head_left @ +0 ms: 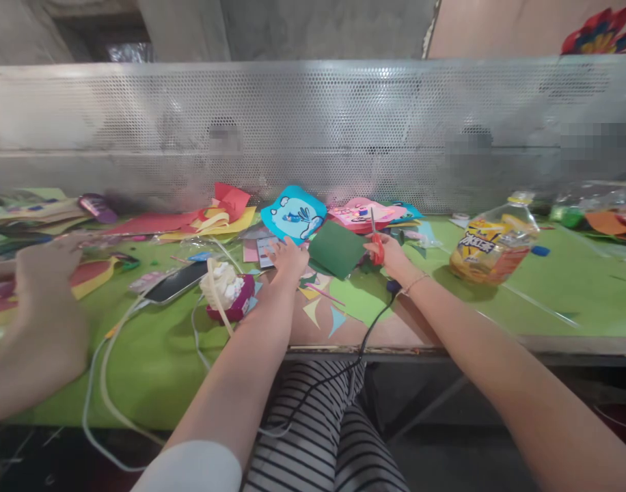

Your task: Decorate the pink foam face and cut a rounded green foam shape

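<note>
My left hand grips the left edge of a dark green paper sheet held just above the table. My right hand is closed round red-handled scissors, whose blades point up at the sheet's right edge. Small cut paper triangles lie on the table under my hands. A blue cartoon card and a pink printed sheet lie just behind the green paper.
A phone with white cable, a magenta box of white stuff and red and yellow paper lie left. A yellow bottle lies right. Another person's arm rests far left. A perforated metal panel backs the green table.
</note>
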